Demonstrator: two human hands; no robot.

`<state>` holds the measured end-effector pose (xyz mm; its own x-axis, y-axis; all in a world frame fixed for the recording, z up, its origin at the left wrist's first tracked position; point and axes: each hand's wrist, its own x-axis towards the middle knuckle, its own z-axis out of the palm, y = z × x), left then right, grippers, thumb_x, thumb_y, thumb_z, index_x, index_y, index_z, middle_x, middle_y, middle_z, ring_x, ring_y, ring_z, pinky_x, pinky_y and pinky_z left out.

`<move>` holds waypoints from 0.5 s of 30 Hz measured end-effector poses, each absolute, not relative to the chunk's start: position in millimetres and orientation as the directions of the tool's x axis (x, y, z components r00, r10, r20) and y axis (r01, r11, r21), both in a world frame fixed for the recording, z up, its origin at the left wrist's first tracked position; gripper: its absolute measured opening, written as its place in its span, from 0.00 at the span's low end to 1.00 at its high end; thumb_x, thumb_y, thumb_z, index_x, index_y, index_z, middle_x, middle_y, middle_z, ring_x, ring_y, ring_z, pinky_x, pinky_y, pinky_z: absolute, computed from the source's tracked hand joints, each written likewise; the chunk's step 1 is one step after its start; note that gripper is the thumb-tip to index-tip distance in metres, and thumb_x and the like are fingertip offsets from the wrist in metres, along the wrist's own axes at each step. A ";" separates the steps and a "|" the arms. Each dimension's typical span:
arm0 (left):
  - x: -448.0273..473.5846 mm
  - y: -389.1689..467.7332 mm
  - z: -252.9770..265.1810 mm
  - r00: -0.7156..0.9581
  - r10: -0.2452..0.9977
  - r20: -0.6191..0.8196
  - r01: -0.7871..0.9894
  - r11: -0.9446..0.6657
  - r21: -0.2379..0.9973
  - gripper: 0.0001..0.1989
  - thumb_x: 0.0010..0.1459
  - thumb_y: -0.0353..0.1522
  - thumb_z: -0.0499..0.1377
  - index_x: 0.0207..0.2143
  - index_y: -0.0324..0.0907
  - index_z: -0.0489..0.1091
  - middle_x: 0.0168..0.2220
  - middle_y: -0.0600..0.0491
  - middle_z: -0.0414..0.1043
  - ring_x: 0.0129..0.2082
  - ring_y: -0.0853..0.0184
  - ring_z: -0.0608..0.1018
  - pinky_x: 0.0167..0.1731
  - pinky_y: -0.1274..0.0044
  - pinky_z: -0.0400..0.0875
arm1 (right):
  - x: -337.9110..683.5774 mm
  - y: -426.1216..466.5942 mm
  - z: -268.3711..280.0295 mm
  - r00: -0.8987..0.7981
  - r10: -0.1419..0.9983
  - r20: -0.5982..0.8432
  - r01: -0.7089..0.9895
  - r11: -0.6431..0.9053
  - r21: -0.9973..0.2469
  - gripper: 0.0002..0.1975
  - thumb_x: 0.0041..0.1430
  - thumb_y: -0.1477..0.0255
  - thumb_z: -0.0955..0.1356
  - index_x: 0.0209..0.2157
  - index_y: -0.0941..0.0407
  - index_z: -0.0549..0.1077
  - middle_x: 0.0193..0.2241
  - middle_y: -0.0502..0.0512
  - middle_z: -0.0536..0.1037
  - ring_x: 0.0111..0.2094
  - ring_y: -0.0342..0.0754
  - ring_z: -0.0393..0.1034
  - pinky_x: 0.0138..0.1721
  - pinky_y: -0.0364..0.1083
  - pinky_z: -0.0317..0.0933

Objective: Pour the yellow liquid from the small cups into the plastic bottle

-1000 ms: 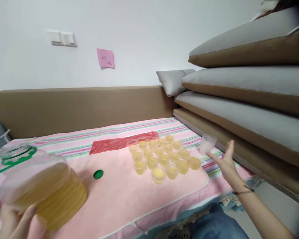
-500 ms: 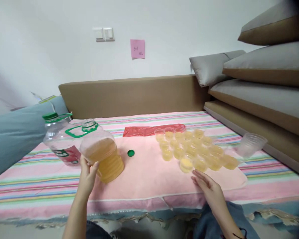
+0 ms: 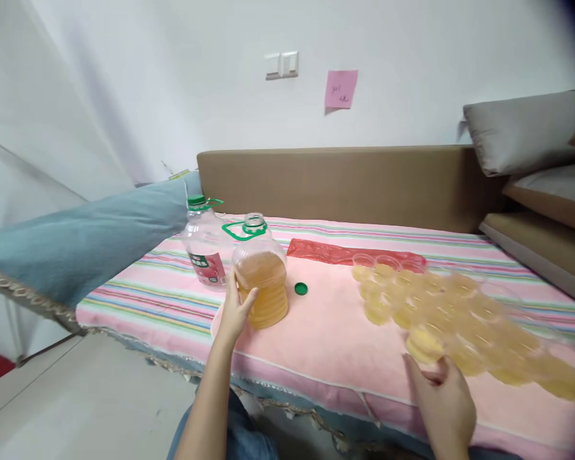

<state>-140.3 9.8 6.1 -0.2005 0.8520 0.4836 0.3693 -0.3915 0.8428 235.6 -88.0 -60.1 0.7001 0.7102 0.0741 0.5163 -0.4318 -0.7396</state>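
filled cups [image 3: 464,326] motion-blurred, rightmost cut off

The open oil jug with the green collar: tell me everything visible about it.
The clear plastic jug of amber liquid stands upright on the pink cloth, roughly two-thirds full. Its body is ribbed lower down, with a green collar and handle ring at the neck, and the mouth is uncapped. A small round green cap lies apart on the cloth to its right. The left hand grips its lower left side. A second clear bottle with a red label stands just behind it, to the left.
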 end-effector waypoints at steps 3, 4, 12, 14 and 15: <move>-140.8 7.3 3.9 -0.203 0.852 0.482 0.379 -0.386 0.841 0.42 0.58 0.49 0.59 0.68 0.46 0.46 0.67 0.41 0.52 0.69 0.54 0.56 0.67 0.61 0.52 | 231.6 -84.1 -51.9 0.714 0.698 0.055 0.520 -0.477 -0.708 0.52 0.49 0.38 0.62 0.65 0.62 0.61 0.37 0.69 0.79 0.42 0.74 0.73 0.36 0.63 0.66; -141.0 6.5 3.3 -0.204 0.852 0.481 0.382 -0.383 0.841 0.42 0.58 0.49 0.59 0.68 0.46 0.46 0.68 0.41 0.51 0.69 0.53 0.55 0.68 0.61 0.52 | 231.0 -82.3 -49.6 0.717 0.696 0.045 0.521 -0.491 -0.699 0.53 0.49 0.37 0.62 0.66 0.61 0.60 0.39 0.70 0.79 0.43 0.75 0.73 0.36 0.63 0.66; -143.4 6.5 1.2 -0.192 0.865 0.464 0.372 -0.373 0.850 0.44 0.58 0.49 0.59 0.69 0.46 0.43 0.71 0.42 0.44 0.71 0.55 0.49 0.69 0.61 0.49 | 232.6 -65.6 -50.8 0.790 0.613 0.020 0.434 -0.536 -0.724 0.50 0.48 0.37 0.64 0.62 0.58 0.66 0.48 0.76 0.77 0.40 0.76 0.75 0.37 0.65 0.67; -144.2 8.5 1.0 -0.189 0.862 0.471 0.381 -0.377 0.844 0.44 0.58 0.50 0.59 0.69 0.46 0.44 0.70 0.41 0.45 0.71 0.54 0.50 0.69 0.60 0.48 | 233.8 -63.8 -53.8 0.789 0.611 0.064 0.447 -0.500 -0.742 0.48 0.49 0.37 0.64 0.60 0.59 0.68 0.46 0.75 0.78 0.40 0.74 0.75 0.38 0.65 0.67; -144.5 9.6 0.9 -0.189 0.856 0.481 0.389 -0.384 0.837 0.43 0.58 0.50 0.59 0.69 0.46 0.45 0.70 0.41 0.46 0.71 0.53 0.52 0.69 0.59 0.48 | 234.4 -63.6 -55.1 0.786 0.612 0.091 0.460 -0.480 -0.747 0.48 0.49 0.37 0.64 0.59 0.60 0.68 0.45 0.75 0.78 0.39 0.73 0.75 0.39 0.64 0.68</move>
